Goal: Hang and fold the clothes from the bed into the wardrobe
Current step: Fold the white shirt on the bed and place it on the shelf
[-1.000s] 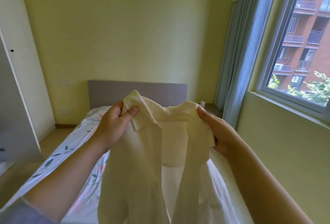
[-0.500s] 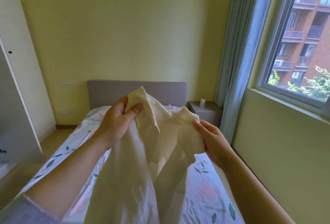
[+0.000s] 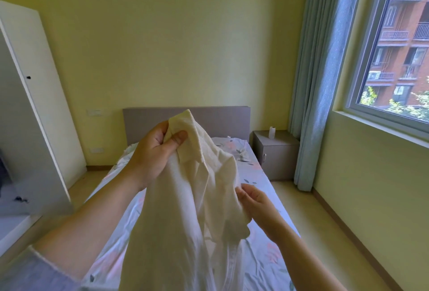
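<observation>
Cream shirt (image 3: 192,198) of soft, matt, faintly crinkled cloth, floral cotton-like bedsheet (image 3: 262,265) beneath it, matt grey headboard (image 3: 222,119) behind, smooth white wardrobe door (image 3: 30,95), blue woven curtain (image 3: 315,95).

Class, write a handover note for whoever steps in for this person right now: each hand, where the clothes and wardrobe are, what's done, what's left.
Left hand grips the cream shirt by its top, held up over the bed.
Right hand is at the shirt's side edge; grip unclear.
Wardrobe stands open at left.
Done: shirt lifted off the bed.
Left: hang or fold it into the wardrobe.
</observation>
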Motion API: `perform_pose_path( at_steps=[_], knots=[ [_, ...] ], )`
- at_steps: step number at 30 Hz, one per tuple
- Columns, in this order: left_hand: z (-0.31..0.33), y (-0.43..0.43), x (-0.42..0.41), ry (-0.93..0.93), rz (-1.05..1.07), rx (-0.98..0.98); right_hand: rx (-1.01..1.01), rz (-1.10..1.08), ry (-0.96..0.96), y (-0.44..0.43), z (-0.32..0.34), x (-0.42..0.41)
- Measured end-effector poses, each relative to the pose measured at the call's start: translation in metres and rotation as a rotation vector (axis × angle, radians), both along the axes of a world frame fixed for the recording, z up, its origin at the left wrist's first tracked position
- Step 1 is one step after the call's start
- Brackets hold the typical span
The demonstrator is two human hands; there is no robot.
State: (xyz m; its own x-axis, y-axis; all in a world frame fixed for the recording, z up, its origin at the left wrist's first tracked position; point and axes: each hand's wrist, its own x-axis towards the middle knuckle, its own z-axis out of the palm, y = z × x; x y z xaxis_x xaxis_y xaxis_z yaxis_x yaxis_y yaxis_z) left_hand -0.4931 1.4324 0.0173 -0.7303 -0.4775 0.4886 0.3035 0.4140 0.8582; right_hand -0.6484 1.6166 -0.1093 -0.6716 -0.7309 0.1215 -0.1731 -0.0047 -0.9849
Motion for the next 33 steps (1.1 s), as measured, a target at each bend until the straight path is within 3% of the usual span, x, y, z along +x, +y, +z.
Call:
perform_pose_path(
  at_steps=[4,11,19,22,27,30,33],
  knots=[
    [0.0,0.0,0.001,-0.005,-0.006,-0.005,0.029,0.048,0.024,-0.005,-0.007,0.015],
    [-0.003,-0.004,0.004,0.009,0.041,-0.006,-0.107,0.086,0.085,-0.01,-0.019,0.042],
    [-0.012,-0.012,0.008,-0.019,0.091,-0.107,-0.173,-0.326,0.213,-0.012,-0.018,0.024],
    [-0.028,-0.025,0.016,-0.104,0.14,-0.172,-0.215,-0.436,0.38,0.006,0.009,0.005],
    [-0.061,-0.026,0.024,-0.277,-0.03,-0.056,-0.134,-0.43,0.71,0.032,0.064,-0.013],
    [-0.071,-0.025,0.025,-0.465,-0.151,-0.05,-0.105,-0.426,0.788,0.038,0.078,-0.011],
    [-0.08,-0.02,0.025,-0.524,-0.23,-0.003,-0.084,-0.444,0.818,0.044,0.082,-0.006]
  ],
)
